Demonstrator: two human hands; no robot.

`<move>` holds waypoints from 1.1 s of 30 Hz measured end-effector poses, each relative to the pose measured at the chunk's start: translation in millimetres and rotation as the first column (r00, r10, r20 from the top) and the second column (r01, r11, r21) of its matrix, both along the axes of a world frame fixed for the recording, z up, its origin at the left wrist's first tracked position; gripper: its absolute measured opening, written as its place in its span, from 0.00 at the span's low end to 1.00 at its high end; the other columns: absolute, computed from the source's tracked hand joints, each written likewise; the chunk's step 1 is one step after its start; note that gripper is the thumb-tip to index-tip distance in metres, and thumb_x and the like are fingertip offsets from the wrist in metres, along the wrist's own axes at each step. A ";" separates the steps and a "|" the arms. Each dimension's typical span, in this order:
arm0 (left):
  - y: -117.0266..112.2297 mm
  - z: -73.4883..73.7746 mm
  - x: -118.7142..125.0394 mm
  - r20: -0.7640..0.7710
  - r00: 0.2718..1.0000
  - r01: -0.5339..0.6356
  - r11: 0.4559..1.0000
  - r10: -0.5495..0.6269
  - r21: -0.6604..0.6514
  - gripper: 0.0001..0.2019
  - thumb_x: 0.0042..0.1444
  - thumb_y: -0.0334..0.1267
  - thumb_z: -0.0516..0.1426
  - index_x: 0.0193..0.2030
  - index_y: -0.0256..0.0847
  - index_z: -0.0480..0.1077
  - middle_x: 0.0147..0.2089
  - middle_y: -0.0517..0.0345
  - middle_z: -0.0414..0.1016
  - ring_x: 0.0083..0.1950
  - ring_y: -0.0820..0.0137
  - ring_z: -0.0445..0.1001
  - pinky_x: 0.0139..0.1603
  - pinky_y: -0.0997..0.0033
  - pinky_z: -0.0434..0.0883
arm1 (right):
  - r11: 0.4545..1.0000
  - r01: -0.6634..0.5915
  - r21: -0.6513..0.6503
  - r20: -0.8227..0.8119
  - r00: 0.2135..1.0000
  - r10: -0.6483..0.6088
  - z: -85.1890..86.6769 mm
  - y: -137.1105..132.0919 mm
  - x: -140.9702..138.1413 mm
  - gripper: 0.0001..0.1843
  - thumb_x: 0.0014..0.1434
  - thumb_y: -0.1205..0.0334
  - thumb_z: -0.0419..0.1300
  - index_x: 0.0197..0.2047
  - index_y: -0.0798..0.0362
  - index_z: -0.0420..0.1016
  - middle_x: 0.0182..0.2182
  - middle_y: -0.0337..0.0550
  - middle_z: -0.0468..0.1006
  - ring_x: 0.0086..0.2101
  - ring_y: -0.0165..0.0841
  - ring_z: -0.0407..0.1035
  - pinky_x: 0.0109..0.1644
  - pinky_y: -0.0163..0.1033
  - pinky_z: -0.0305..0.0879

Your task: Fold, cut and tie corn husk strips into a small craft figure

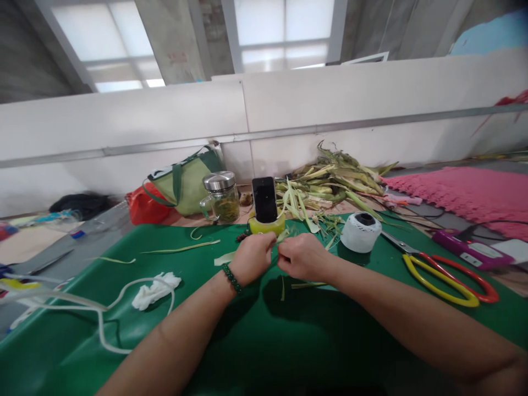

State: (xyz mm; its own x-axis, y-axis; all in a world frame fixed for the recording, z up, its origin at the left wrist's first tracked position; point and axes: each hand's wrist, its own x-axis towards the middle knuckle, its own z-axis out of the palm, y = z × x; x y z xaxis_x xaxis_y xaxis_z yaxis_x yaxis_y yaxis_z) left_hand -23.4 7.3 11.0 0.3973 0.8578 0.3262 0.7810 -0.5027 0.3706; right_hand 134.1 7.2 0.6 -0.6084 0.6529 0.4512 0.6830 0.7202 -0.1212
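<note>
My left hand (252,257), with a dark bead bracelet on the wrist, and my right hand (303,256) are closed in pinches facing each other over the green mat (247,341). Between their fingertips they hold a thin pale green leaf strip (277,245); most of it is hidden by the fingers. Right behind the hands a black phone (264,199) stands upright in a yellow-green holder (266,225). A white roll of thread (360,231) sits just right of my right hand. Loose leaf strips (181,248) lie on the mat to the left.
A pile of green-yellow leaves (330,184) lies behind the phone. Red and yellow scissors (445,275) lie at the right, a glass jar (223,197) and a green bag (185,181) at the back, a white cloth and cord (154,290) at the left, and a pink mat (466,192) far right.
</note>
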 end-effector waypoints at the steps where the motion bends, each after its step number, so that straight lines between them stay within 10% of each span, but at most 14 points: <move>1: -0.9 1.0 -0.2 0.002 0.998 0.063 0.996 -0.063 -0.057 0.10 0.50 0.26 0.52 0.21 0.40 0.66 0.22 0.56 0.69 0.27 0.69 0.68 0.30 0.72 0.61 | 0.999 -0.045 -0.013 -0.022 0.999 0.045 3.0 1.0 3.3 0.10 0.47 0.66 0.53 0.17 0.55 0.64 0.17 0.40 0.67 0.20 0.26 0.52 0.26 0.36 0.41; 4: -2.6 7.2 -4.9 0.238 0.926 0.365 0.861 -0.294 -0.353 0.07 0.49 0.30 0.56 0.21 0.38 0.68 0.22 0.57 0.73 0.25 0.72 0.69 0.29 0.74 0.64 | 0.946 -0.239 -0.220 -0.230 0.955 0.188 14.9 9.4 14.6 0.14 0.49 0.64 0.52 0.15 0.55 0.58 0.15 0.36 0.59 0.20 0.25 0.51 0.25 0.34 0.44; 7: -1.2 13.0 -10.9 0.634 0.747 0.587 0.647 -0.201 -0.487 0.10 0.49 0.42 0.60 0.27 0.36 0.72 0.24 0.55 0.75 0.24 0.73 0.70 0.27 0.74 0.68 | 0.741 -0.450 -0.498 -0.509 0.844 0.170 21.5 19.9 19.2 0.18 0.54 0.54 0.52 0.17 0.54 0.60 0.15 0.33 0.55 0.18 0.23 0.49 0.22 0.32 0.45; 10: 4.1 12.9 -12.0 0.813 0.583 0.539 0.745 0.008 -0.394 0.15 0.44 0.48 0.63 0.28 0.35 0.72 0.23 0.56 0.75 0.24 0.74 0.71 0.28 0.74 0.70 | 0.649 -0.500 -0.573 -0.664 0.748 -0.010 15.0 26.5 13.5 0.18 0.55 0.50 0.52 0.21 0.54 0.63 0.14 0.30 0.53 0.16 0.23 0.45 0.20 0.32 0.42; 17: 10.4 -0.4 -0.1 0.697 0.712 0.121 0.965 0.079 -0.232 0.06 0.52 0.37 0.56 0.28 0.36 0.69 0.21 0.61 0.71 0.21 0.75 0.69 0.25 0.75 0.67 | 0.910 -0.244 -0.335 -0.487 0.872 0.054 -4.1 18.8 -1.8 0.17 0.56 0.61 0.50 0.17 0.55 0.61 0.15 0.33 0.56 0.20 0.24 0.52 0.26 0.32 0.47; 33: 5.3 -1.1 0.8 0.442 0.896 0.069 0.994 -0.025 -0.083 0.09 0.54 0.36 0.52 0.26 0.40 0.70 0.23 0.62 0.69 0.25 0.73 0.65 0.28 0.74 0.62 | 0.978 -0.126 -0.164 -0.220 0.972 0.089 -3.8 11.4 0.1 0.14 0.55 0.67 0.51 0.19 0.55 0.64 0.16 0.36 0.62 0.20 0.26 0.53 0.27 0.33 0.46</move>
State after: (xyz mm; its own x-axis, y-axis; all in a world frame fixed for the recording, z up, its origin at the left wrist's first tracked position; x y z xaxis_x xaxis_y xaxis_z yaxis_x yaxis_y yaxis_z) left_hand -22.6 12.6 9.9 0.2726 0.8770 0.3957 0.5032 -0.4805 0.7183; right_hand 134.2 18.6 -3.2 -0.5830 0.6691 0.4608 0.5484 0.7426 -0.3845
